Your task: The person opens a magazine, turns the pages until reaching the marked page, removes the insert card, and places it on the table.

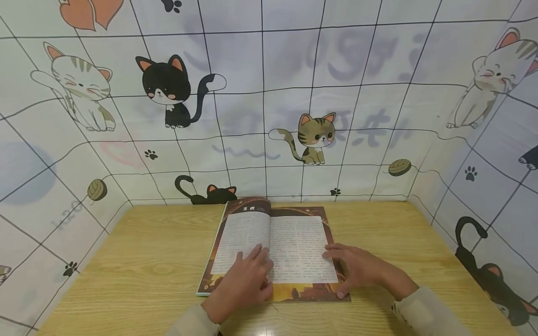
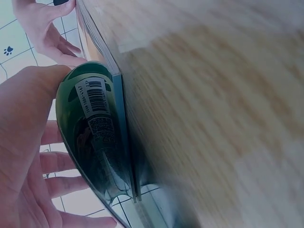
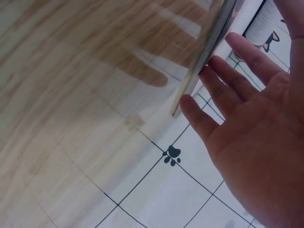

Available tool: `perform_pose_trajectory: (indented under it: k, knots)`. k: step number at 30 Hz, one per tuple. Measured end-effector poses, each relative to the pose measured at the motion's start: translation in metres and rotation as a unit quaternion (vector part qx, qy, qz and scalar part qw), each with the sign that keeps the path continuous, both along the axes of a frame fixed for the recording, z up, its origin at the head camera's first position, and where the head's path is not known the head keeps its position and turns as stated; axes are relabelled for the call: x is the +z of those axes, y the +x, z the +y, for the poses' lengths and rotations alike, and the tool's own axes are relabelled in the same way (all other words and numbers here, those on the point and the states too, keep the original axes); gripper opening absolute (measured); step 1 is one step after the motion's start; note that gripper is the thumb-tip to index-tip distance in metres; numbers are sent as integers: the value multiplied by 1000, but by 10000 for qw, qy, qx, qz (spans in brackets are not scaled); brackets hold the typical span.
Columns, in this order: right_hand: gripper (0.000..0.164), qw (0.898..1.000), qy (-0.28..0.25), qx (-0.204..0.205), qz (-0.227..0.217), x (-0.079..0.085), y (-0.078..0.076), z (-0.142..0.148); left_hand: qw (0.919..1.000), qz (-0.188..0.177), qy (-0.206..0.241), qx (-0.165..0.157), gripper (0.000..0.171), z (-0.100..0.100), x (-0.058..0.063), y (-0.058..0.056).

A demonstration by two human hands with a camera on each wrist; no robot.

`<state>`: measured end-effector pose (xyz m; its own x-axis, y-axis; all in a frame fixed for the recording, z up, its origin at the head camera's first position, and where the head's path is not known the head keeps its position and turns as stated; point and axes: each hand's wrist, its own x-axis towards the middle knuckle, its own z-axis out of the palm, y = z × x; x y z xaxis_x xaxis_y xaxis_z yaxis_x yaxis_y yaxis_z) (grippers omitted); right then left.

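An open magazine [image 1: 298, 247] with dense print and brown-and-gold borders lies on the wooden table. My left hand [image 1: 245, 280] rests across the lower left page near the fold, fingers extended. In the left wrist view, the same left hand [image 2: 28, 152] lies along the bowed page side, and the dark green cover [image 2: 95, 137] with its barcode curves up from the tabletop. At the lower right edge is my right hand [image 1: 365, 268], fingertips over the right page and thumb by the corner. Its fingers [image 3: 221, 90] look nearly straight against the page edges in the right wrist view.
The wooden table [image 1: 159, 261] extends to both sides of the magazine. White grid-patterned cloth with cartoon cats [image 1: 317, 137] stands behind it and along both sides. A white cylindrical thing [image 3: 263, 26] shows at the top right of the right wrist view.
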<state>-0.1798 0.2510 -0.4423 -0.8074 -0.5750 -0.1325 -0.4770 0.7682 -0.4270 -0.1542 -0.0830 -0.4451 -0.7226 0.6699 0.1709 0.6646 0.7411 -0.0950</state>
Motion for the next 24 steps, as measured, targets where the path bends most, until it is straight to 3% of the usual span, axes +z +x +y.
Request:
perform_pose_trajectory:
  k: [7, 16, 24]
  knots:
    - [99, 10000, 55, 4, 42, 0, 0, -1, 9997, -206, -52, 105, 28, 0, -1, 0]
    - [99, 10000, 38, 37, 74, -1, -1, 0, 9997, -209, 7, 122, 32, 0, -3, -1]
    - [94, 10000, -18, -29, 85, 0, -1, -2, 9998, -157, -44, 123, 71, 2, -3, 0]
